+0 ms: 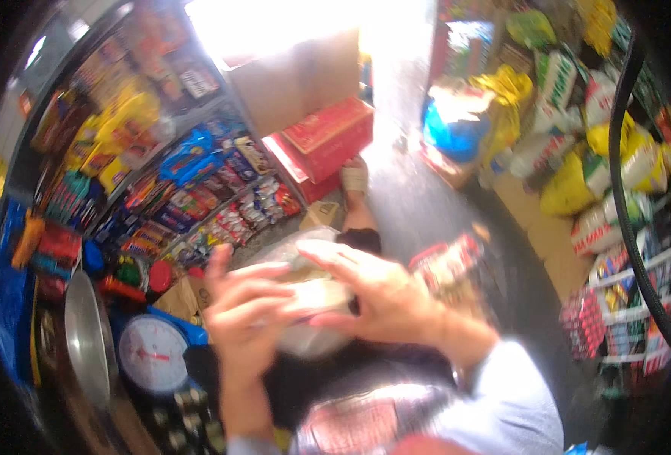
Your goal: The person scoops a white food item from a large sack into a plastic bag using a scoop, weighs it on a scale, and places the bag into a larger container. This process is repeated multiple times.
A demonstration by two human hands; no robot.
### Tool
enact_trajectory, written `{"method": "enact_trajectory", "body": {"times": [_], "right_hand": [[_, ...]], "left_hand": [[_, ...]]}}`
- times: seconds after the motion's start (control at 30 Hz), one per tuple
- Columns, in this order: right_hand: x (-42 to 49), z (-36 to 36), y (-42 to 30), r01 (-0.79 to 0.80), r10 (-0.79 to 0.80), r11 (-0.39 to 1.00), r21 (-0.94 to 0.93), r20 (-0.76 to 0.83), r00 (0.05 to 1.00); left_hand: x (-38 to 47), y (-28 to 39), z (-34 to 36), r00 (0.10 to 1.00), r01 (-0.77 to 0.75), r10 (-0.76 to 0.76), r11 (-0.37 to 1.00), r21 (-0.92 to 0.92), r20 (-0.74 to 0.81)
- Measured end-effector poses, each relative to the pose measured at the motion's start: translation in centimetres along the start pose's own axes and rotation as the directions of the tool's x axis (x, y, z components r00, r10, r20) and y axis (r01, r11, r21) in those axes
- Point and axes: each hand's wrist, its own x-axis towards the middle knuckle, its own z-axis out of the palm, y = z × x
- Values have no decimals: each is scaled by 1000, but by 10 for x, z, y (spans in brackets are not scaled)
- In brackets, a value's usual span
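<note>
Both of my hands are in front of my lap, blurred. Between them is a pale, flat-sided packet or block (325,294), too blurred to name further. My right hand (395,296) holds it from the right, with the thumb below and the fingers over the top. The fingers of my left hand (250,315) reach against its left side, the index finger raised. Beneath the hands a clear plastic bag (313,341) rests at my lap, its contents mostly hidden. To the right of my right hand a red-and-clear printed packet (446,261) lies lower down.
Snack shelves (199,170) line the left. A dial scale (153,354) and a metal pan (88,341) stand near my left arm. Ahead are a red carton (330,133) and my slippered foot (355,176). Filled plastic bags (568,182) and a white basket (634,307) crowd the right.
</note>
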Motion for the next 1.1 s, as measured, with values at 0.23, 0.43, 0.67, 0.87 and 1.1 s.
{"method": "enact_trajectory", "body": {"times": [0.23, 0.43, 0.67, 0.87, 1.1], "right_hand": [[-119, -90, 47, -751, 737, 607, -259, -170, 654], [-224, -81, 118, -850, 814, 508, -136, -247, 526], [-248, 40, 207, -799, 783, 600, 38, -231, 578], [-236, 112, 244, -849, 827, 517, -105, -195, 528], [-241, 127, 274, -766, 746, 639, 71, -300, 594]], "left_hand": [[23, -24, 174, 969, 32, 57, 937, -348, 242], [-58, -135, 216, 822, 164, -293, 943, 289, 489], [-78, -151, 215, 876, 358, -329, 934, -19, 352], [-76, -146, 218, 888, 338, -319, 941, -1, 332], [-75, -145, 222, 880, 354, -341, 935, 21, 331]]}}
